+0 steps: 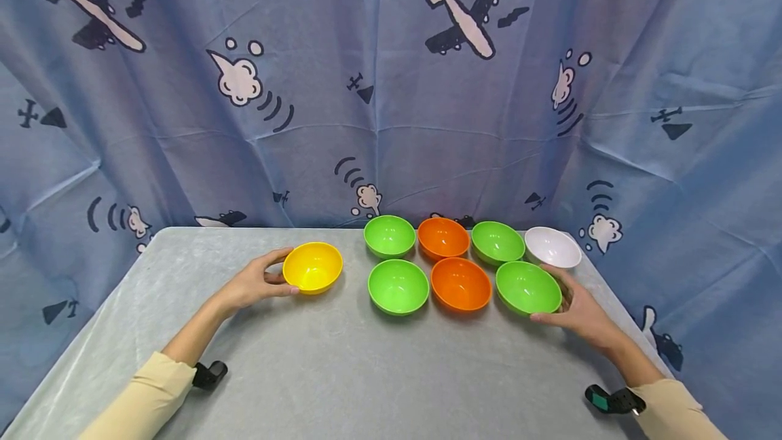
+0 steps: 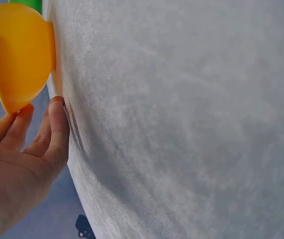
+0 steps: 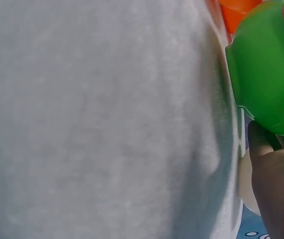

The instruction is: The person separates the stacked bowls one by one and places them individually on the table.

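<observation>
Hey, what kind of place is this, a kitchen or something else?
Probably a staged recording setup, not a kitchen: a cloth-covered table, an airplane-print curtain hung as backdrop, and empty plastic bowls such as the yellow bowl laid out in rows.

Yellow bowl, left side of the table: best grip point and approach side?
Judging by its pose, grip the yellow bowl at its rim, coming from its left. It stands upright, mouth up, apart from the other bowls, and its wall curves in toward the base. The left hand already cups that side, fingers on the wall.
</observation>
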The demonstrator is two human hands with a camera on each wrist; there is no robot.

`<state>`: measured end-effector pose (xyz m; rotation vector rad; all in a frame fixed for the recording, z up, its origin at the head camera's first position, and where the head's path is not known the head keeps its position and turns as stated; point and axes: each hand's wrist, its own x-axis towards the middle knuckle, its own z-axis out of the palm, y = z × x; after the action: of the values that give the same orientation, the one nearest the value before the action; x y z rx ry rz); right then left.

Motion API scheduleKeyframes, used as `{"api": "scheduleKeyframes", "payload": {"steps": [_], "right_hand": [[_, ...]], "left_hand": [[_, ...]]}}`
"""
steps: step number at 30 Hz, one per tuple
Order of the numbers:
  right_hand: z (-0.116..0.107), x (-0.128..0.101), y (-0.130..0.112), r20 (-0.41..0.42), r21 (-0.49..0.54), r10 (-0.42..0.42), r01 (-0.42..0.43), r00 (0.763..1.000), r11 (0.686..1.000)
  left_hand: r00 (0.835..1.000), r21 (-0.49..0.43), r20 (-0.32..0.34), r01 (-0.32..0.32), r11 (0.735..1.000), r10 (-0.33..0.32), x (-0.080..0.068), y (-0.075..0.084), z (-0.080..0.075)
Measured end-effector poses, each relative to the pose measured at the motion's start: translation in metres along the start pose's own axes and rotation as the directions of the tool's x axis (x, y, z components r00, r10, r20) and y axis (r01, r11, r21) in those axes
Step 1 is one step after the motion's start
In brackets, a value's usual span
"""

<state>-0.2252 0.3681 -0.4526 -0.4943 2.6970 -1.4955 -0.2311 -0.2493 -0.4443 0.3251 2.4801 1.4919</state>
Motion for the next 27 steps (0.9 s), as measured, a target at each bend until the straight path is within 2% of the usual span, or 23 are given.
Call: {"api": "scheduleKeyframes", "payload": {"steps": [8,11,14,17,22,27], "right_hand": [[0.005,0.001,0.005,0.036,-0.008,0.032,-0.032,0.999,0.999],[0.004,0.001,0.004,0.046,-0.013,0.052,-0.051,0.998,0.999],[0.004,0.002,0.001,0.054,-0.018,0.058,-0.057,0.997,0.998],[0.003,0.003,-0.001,0.059,-0.041,0.064,-0.062,0.996,0.997],[0.001,0.003,-0.001,0.063,-0.091,0.085,-0.079,0.994,0.993],[0.002,0.003,0.001,0.066,-0.094,0.094,-0.087,0.993,0.992]], "left_hand": [[1.000,-0.009,0.003,0.008,1.000,-0.008,-0.003,0.001,0.001],[1.000,-0.001,0.003,-0.010,1.000,0.010,-0.003,0.002,0.002],[0.999,0.057,-0.020,-0.049,0.997,0.050,-0.003,0.004,0.005],[0.994,0.158,-0.049,-0.086,0.984,0.095,0.000,0.007,0.011],[0.990,0.305,-0.095,-0.071,0.950,0.105,0.008,0.011,0.020],[0.989,0.297,-0.128,-0.038,0.954,0.079,0.012,0.011,0.022]]}}
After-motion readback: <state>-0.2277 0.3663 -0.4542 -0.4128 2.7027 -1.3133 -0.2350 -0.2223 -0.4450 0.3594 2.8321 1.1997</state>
